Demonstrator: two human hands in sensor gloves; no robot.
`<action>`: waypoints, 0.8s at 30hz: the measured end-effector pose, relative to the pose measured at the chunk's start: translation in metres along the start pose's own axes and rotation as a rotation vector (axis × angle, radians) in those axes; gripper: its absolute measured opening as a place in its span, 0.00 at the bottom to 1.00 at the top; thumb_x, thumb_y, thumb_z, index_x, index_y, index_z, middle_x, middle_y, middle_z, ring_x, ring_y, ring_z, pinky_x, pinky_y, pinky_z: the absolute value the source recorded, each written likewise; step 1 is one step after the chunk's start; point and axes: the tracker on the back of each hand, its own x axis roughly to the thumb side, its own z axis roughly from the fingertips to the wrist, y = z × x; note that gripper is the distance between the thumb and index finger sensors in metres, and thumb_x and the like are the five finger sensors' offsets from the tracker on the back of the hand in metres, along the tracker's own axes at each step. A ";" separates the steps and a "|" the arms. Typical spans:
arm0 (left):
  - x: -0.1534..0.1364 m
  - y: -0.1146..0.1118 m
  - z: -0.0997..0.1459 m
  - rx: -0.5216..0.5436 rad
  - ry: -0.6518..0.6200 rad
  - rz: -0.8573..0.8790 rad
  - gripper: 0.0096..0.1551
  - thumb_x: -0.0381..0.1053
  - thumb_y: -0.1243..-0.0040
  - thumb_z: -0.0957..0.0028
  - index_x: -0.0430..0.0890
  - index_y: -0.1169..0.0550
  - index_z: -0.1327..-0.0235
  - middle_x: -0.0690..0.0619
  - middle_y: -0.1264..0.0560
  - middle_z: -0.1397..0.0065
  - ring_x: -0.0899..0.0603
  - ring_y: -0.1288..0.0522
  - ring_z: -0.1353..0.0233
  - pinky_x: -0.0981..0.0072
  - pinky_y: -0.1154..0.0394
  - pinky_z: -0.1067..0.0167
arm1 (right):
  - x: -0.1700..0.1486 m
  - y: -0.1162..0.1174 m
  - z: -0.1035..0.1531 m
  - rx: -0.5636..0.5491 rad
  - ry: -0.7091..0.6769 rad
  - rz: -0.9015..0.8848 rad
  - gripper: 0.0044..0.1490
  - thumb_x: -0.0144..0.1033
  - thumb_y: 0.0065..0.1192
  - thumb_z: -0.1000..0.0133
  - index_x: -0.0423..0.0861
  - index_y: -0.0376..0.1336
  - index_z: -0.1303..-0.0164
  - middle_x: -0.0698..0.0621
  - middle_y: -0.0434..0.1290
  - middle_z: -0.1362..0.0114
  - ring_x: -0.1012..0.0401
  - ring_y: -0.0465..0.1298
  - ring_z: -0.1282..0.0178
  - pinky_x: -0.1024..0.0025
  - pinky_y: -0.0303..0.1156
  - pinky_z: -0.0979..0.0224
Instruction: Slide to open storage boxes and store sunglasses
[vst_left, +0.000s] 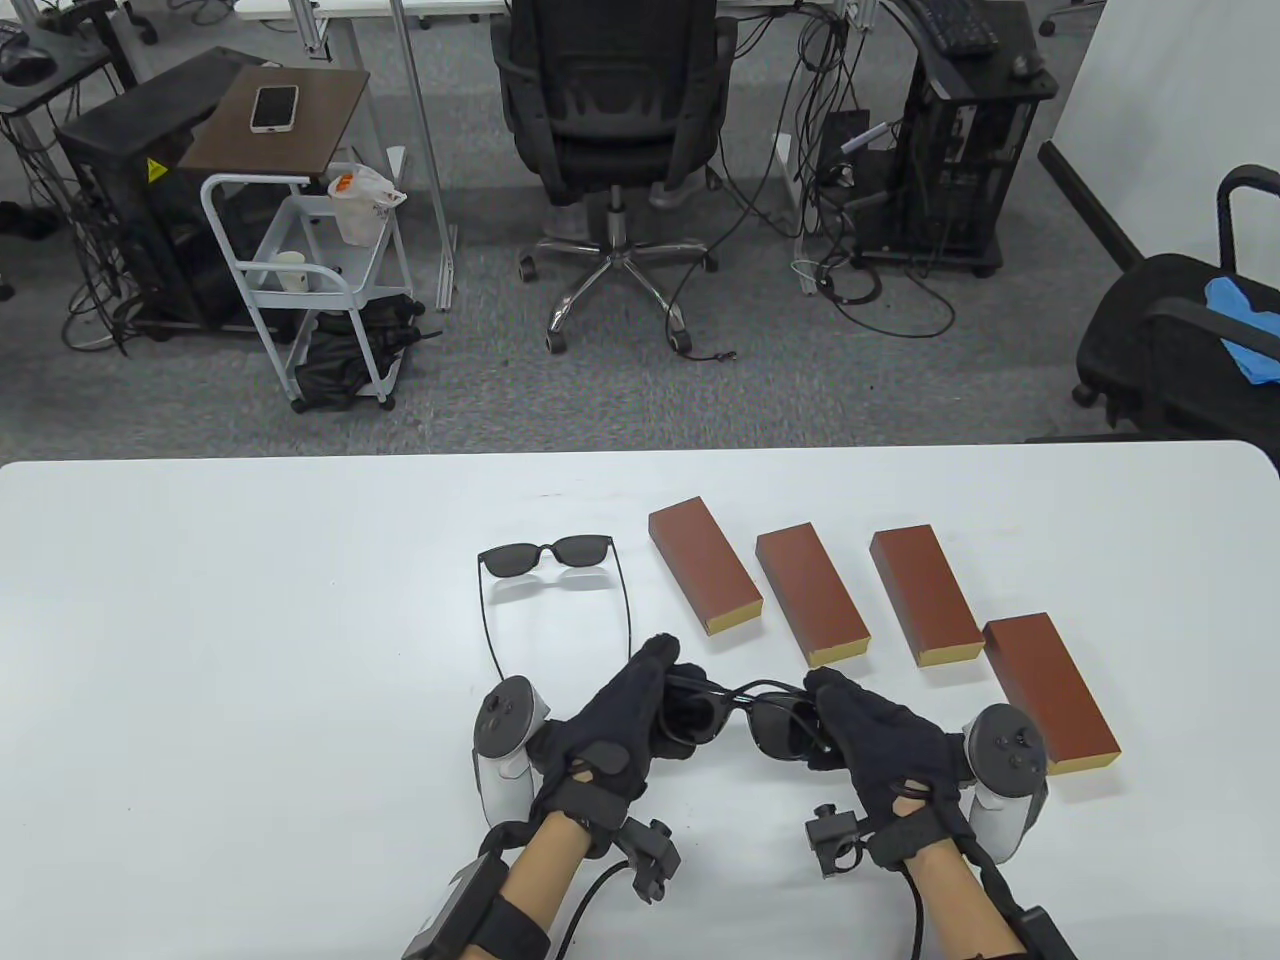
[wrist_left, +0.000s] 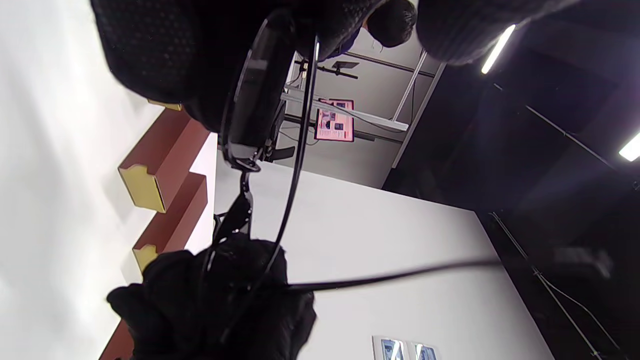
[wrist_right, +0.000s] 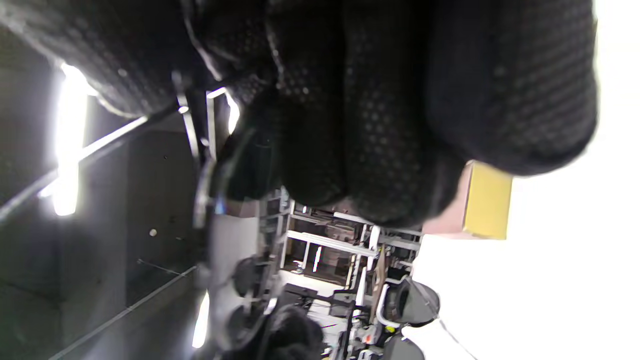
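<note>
Both gloved hands hold one pair of black sunglasses (vst_left: 748, 712) just above the white table (vst_left: 250, 650) near its front edge. My left hand (vst_left: 665, 700) grips the left lens end, and my right hand (vst_left: 825, 715) grips the right one. In the left wrist view a dark lens (wrist_left: 255, 95) sits under my curled fingers (wrist_left: 165, 50), with a thin temple arm sticking out sideways. A second pair of sunglasses (vst_left: 555, 556) lies on the table with its arms unfolded, behind my left hand. Several closed brown storage boxes (vst_left: 810, 597) with yellow ends lie in a row at the right.
The nearest box (vst_left: 1050, 695) lies just right of my right hand. Its yellow end (wrist_right: 487, 200) shows past my fingers in the right wrist view. Beyond the table's far edge stand an office chair (vst_left: 610, 100) and a white cart (vst_left: 310, 270).
</note>
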 end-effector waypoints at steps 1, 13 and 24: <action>0.000 0.000 0.000 -0.002 0.000 -0.001 0.43 0.69 0.49 0.46 0.49 0.37 0.21 0.42 0.29 0.23 0.37 0.21 0.33 0.45 0.23 0.40 | 0.000 0.000 0.000 -0.003 -0.001 0.008 0.27 0.57 0.70 0.60 0.55 0.75 0.56 0.49 0.88 0.60 0.53 0.89 0.65 0.62 0.86 0.63; -0.001 -0.001 -0.002 -0.052 0.032 -0.025 0.36 0.59 0.44 0.46 0.47 0.31 0.26 0.40 0.25 0.26 0.35 0.19 0.36 0.42 0.22 0.43 | 0.004 -0.007 0.000 -0.066 -0.015 0.093 0.26 0.50 0.75 0.62 0.56 0.75 0.55 0.50 0.87 0.57 0.54 0.88 0.62 0.61 0.86 0.60; -0.007 0.004 -0.004 0.045 0.081 -0.163 0.26 0.46 0.35 0.50 0.45 0.19 0.36 0.41 0.17 0.36 0.40 0.12 0.46 0.46 0.16 0.50 | 0.017 -0.001 0.005 -0.085 -0.132 0.332 0.28 0.50 0.74 0.61 0.54 0.73 0.51 0.46 0.83 0.47 0.47 0.83 0.50 0.53 0.81 0.49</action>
